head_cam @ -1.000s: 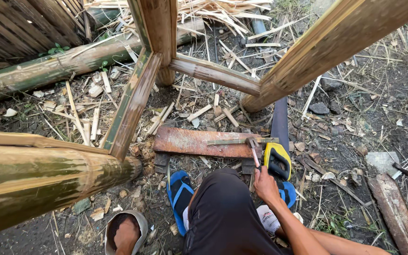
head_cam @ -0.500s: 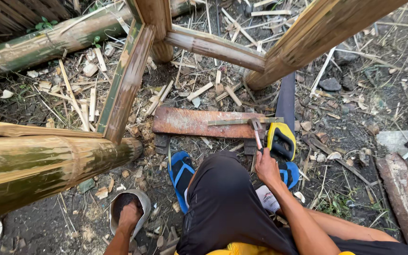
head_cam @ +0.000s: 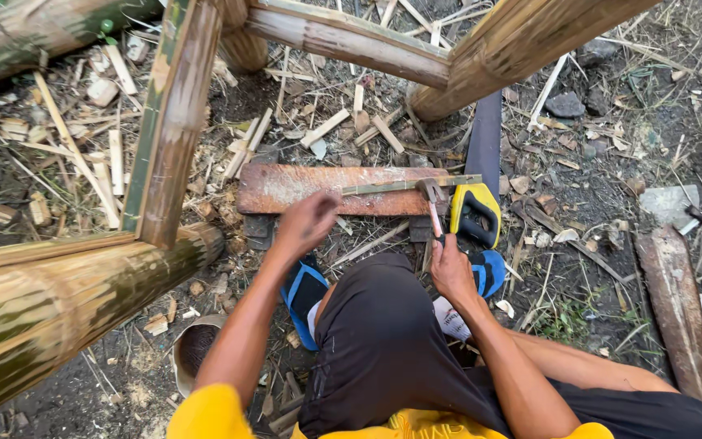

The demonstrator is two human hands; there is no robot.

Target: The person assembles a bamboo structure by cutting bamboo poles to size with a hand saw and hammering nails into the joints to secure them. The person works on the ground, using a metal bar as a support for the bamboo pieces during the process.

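Head view, looking down past a raised knee in dark shorts.

Right hand (head_cam: pixel 451 268), just right of frame centre, fingers closed around the handle of a hammer (head_cam: pixel 432 203); the hammer head sits at the right end of a thin bamboo strip (head_cam: pixel 404 185).

The strip lies lengthwise along a reddish wooden plank (head_cam: pixel 318 189) flat on the ground, centre frame.

Left hand (head_cam: pixel 306 221) is blurred, hovering at the plank's near edge, left of the strip; fingers look loosely curled, holding nothing visible (cannot tell for sure).

Handsaw with a yellow-and-black handle (head_cam: pixel 475 213) lies just right of the hammer, blade running toward the top of the frame.

Blue sandals (head_cam: pixel 302 297) on the feet below the plank.

Thick bamboo poles (head_cam: pixel 67 301) form a frame across the left and top.
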